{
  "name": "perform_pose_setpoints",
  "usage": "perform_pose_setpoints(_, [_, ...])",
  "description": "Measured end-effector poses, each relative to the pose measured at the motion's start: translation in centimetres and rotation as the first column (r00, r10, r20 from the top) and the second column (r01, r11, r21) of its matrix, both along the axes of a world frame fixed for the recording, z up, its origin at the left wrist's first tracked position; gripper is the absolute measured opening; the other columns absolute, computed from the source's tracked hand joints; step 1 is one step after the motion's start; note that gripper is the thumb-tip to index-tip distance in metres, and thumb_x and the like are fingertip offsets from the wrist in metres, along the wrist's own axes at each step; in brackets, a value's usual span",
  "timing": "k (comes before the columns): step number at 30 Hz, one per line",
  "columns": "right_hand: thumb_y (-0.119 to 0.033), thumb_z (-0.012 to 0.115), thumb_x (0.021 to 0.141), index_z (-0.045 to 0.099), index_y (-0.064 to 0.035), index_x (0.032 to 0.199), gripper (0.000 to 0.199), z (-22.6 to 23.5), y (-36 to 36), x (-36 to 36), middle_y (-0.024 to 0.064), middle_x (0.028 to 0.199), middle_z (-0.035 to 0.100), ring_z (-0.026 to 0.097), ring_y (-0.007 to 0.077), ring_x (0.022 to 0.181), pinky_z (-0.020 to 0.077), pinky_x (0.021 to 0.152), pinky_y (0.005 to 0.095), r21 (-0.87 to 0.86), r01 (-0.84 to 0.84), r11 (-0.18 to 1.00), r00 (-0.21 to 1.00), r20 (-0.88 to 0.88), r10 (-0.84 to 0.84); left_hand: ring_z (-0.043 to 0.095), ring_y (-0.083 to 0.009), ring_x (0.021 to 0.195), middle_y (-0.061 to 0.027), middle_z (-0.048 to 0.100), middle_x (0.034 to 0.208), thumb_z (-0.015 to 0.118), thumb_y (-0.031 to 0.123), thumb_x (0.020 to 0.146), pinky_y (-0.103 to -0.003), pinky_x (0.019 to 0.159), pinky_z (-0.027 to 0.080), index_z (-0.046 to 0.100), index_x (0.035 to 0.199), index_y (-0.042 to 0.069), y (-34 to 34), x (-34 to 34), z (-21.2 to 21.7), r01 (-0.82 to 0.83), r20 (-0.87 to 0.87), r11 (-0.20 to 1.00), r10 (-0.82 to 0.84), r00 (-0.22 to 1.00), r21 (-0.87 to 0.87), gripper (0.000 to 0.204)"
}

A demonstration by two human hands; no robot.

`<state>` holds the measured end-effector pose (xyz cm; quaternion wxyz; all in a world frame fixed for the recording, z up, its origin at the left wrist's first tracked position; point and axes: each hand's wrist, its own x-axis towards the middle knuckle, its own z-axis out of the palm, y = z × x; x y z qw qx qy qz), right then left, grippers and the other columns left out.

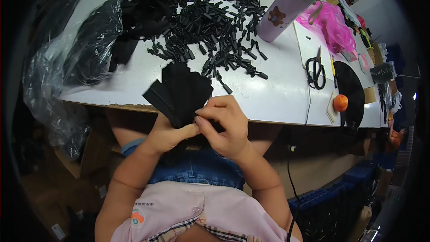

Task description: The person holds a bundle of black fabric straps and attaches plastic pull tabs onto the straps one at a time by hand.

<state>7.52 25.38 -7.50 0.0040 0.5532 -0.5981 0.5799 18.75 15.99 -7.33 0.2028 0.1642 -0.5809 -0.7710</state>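
Note:
A fanned stack of flat black fabric pieces (184, 90) stands up over the near table edge. My left hand (166, 135) is closed round its lower end. My right hand (229, 127) is closed, with thumb and forefinger pinched at the stack's lower right edge. What lies between those fingertips is too small to make out. Just beyond my hands, a loose heap of small black plastic pulls with short cords (208, 24) spreads over the white table (121, 90).
Clear plastic bags (49, 78) with black material hang over the left side. A lilac bottle (291, 6) stands at the back. To the right lie black scissors (316, 72), a notebook (307, 40), a pink bag (333, 27), an orange round object (340, 103) and a curved black piece (351, 92).

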Motion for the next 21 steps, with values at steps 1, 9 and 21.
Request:
perform_pose_setpoints(1, [-0.002,0.065,0.064,0.058,-0.0029,0.082,0.019,-0.1,0.4,0.1,0.0074,0.078,0.053,0.05,0.0158,0.058,0.0387,0.048,0.0208,0.002,0.004,1.0,1.0,0.0,-0.004,0.051,-0.01,0.079,-0.0028,0.053,0.089,0.06,0.004,0.074,-0.022,0.069,0.043,0.052,0.098,0.001,-0.1,0.2,0.2,0.041,0.007,0.999,-0.041,0.999,0.017,0.026])
perform_pose_setpoints(9, [-0.002,0.056,0.078,0.057,0.0025,0.081,0.006,0.0,1.7,1.0,0.0048,0.068,0.056,0.051,0.0071,0.058,0.0397,0.052,0.0175,0.02,-0.267,0.964,0.604,0.783,0.151,0.049,-0.0082,0.068,-0.0021,0.051,0.078,0.06,0.015,0.077,-0.02,0.06,0.041,0.052,0.09,0.003,0.5,0.1,-1.3,0.018,-0.1,0.998,-0.012,0.995,0.061,0.019])
perform_pose_setpoints(21, [-0.007,0.055,0.079,0.057,0.0018,0.084,0.01,-0.3,2.5,-0.5,0.0008,0.064,0.055,0.047,0.0046,0.049,0.0367,0.043,0.0171,0.065,-0.483,0.873,0.235,0.97,0.057,0.053,-0.0144,0.067,-0.0071,0.053,0.074,0.055,0.009,0.08,-0.024,0.062,0.043,0.055,0.09,0.003,0.9,-0.1,-1.2,-0.153,-0.218,0.786,0.023,0.976,-0.599,0.011])
